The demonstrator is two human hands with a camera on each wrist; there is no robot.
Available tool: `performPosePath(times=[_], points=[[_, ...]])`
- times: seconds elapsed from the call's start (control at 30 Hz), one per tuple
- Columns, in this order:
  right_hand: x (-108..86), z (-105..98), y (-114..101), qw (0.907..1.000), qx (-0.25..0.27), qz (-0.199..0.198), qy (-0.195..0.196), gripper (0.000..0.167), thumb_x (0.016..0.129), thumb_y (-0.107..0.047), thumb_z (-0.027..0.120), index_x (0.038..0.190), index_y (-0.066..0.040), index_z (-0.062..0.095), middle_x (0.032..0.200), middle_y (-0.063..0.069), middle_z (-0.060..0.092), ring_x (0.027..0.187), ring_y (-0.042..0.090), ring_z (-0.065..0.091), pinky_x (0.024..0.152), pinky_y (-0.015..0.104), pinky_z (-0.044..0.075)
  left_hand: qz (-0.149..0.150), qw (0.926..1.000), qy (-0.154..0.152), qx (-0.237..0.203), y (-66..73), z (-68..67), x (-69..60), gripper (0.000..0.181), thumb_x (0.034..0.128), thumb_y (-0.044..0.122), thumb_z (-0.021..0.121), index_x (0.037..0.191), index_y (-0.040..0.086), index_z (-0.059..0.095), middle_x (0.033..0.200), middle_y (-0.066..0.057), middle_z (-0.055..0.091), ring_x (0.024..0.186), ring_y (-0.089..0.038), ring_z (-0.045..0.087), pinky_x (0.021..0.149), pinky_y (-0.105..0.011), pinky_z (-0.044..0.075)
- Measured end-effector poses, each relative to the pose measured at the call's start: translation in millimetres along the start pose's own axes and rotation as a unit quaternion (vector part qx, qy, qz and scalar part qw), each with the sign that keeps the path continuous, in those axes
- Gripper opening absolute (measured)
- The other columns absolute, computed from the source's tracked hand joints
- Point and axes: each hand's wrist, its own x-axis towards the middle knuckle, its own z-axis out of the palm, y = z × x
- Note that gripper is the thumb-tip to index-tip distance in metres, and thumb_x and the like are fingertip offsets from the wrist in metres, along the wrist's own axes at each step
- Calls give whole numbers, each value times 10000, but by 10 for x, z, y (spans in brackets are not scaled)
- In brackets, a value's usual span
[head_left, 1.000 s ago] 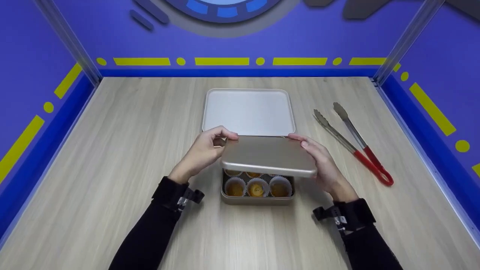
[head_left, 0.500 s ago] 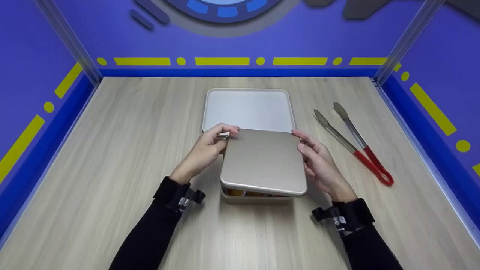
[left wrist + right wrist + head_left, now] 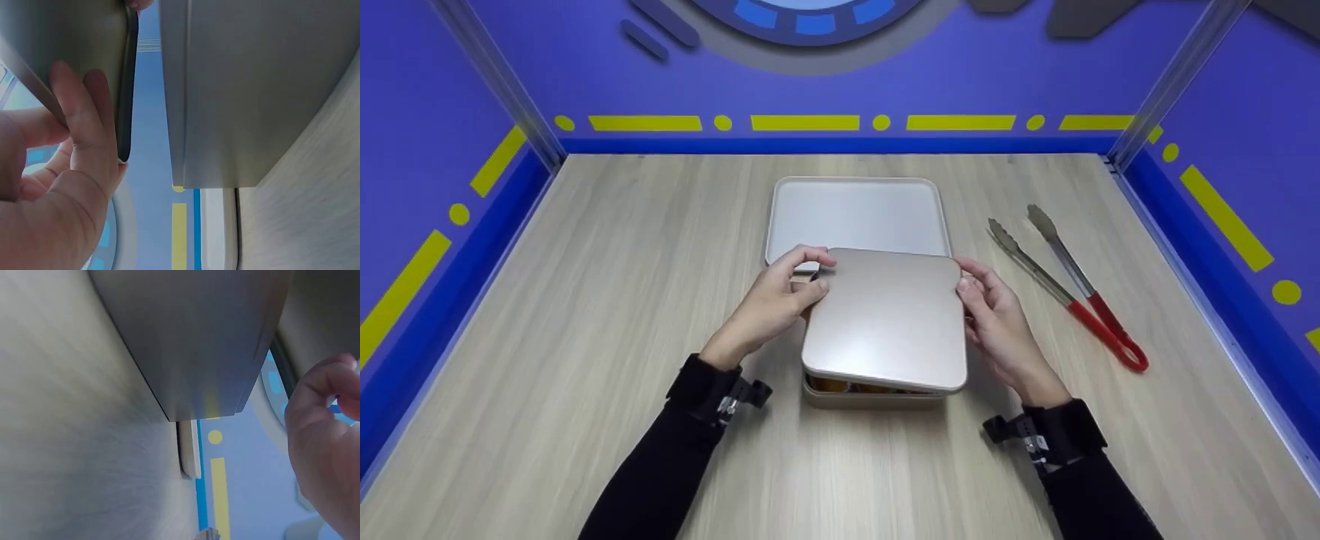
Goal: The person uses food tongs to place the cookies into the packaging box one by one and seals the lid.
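A champagne-coloured metal lid (image 3: 889,322) is held above a matching box (image 3: 874,401), slightly askew and tilted. My left hand (image 3: 772,296) grips the lid's far left corner, fingers under it and thumb at the edge, as the left wrist view shows. On the right edge, near the far corner, my right hand (image 3: 1005,322) pinches the lid. Through the narrow front gap, small baked cakes show in the box, mostly hidden by the lid. In both wrist views a gap separates the lid's underside from the box wall (image 3: 247,101).
Behind the box lies a white tray (image 3: 855,214), its near edge partly covered by the lid. Metal tongs with red handles (image 3: 1099,326) rest spread on the table at the right. Blue-purple walls (image 3: 840,97) enclose the table's back and sides.
The lid has come down over the box, swung left and turned to line up more closely, covering most of the cakes. My right hand has shifted slightly left with it.
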Motion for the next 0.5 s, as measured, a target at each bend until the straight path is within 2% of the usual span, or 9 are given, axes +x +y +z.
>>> performPosePath(times=[0.07, 0.1, 0.13, 0.2, 0.3, 0.37, 0.4, 0.43, 0.5], points=[[-13, 7, -11, 9997, 130, 70, -196, 529, 1123, -117, 462, 1636, -47, 348, 1131, -7, 539, 718, 48, 474, 567, 149, 403, 21, 10000, 19, 48, 8, -13, -1, 256, 1056, 71, 619, 1311, 87, 640, 1651, -83, 419, 1009, -258, 730, 733, -287, 579], [-21, 4, -18, 9992, 172, 126, -329, 565, 1114, -97, 450, 1660, -61, 311, 1230, 19, 521, 835, 70, 522, 659, 159, 453, 12, 10000, 29, 73, 10, -22, 1, 255, 1058, 70, 615, 1311, 85, 638, 1653, -82, 418, 1036, -264, 731, 735, -293, 582], [-29, 1, -24, 9984, 225, 170, -499, 612, 1102, -82, 442, 1685, -81, 256, 1362, 59, 496, 1005, 103, 563, 817, 187, 500, -5, 9999, 38, 111, 15, -30, 1, 257, 1059, 73, 614, 1315, 85, 636, 1656, -80, 415, 1060, -269, 729, 737, -302, 586], [-42, -5, -36, 9958, 372, 233, -808, 693, 1079, -52, 441, 1711, -117, 165, 1584, 96, 373, 1213, 156, 544, 971, 249, 508, -35, 9997, 53, 235, 22, -49, -2, 268, 1061, 84, 616, 1329, 89, 629, 1653, -76, 408, 1069, -274, 724, 730, -309, 583], [-50, -16, -34, 9945, 218, 171, -1012, 687, 1098, -68, 469, 1705, -130, 152, 1708, 121, 276, 1162, 168, 580, 911, 247, 525, -95, 9991, 19, 402, 31, -66, -10, 298, 1062, 98, 621, 1360, 106, 616, 1600, -73, 436, 992, -239, 719, 710, -321, 585], [-43, -14, -22, 9946, 138, 121, -1023, 657, 1113, -84, 485, 1693, -103, 176, 1690, 119, 329, 1060, 123, 602, 811, 207, 539, -146, 9989, -55, 436, 37, -70, -22, 317, 1065, 97, 619, 1381, 117, 605, 1545, -76, 453, 905, -215, 705, 692, -339, 593], [-41, -14, -15, 9947, 36, 117, -1023, 645, 1121, -102, 487, 1691, -81, 185, 1684, 126, 340, 1067, 102, 604, 817, 182, 537, -167, 9989, -106, 423, 38, -71, -28, 326, 1066, 90, 614, 1390, 118, 598, 1522, -80, 460, 856, -205, 694, 678, -347, 598], [-42, -13, -10, 9947, -18, 128, -1021, 642, 1124, -109, 487, 1691, -65, 188, 1689, 138, 330, 1118, 105, 596, 863, 170, 539, -191, 9989, -149, 413, 42, -69, -33, 330, 1067, 85, 611, 1395, 119, 594, 1501, -83, 469, 831, -196, 686, 671, -359, 607], [-37, -5, 1, 9941, -11, 175, -1072, 658, 1129, -111, 473, 1700, -44, 155, 1719, 153, 272, 1347, 152, 522, 1014, 210, 529, -247, 9987, -206, 385, 45, -64, -42, 333, 1070, 78, 603, 1400, 122, 588, 1489, -85, 474, 805, -197, 686, 652, -386, 621]])
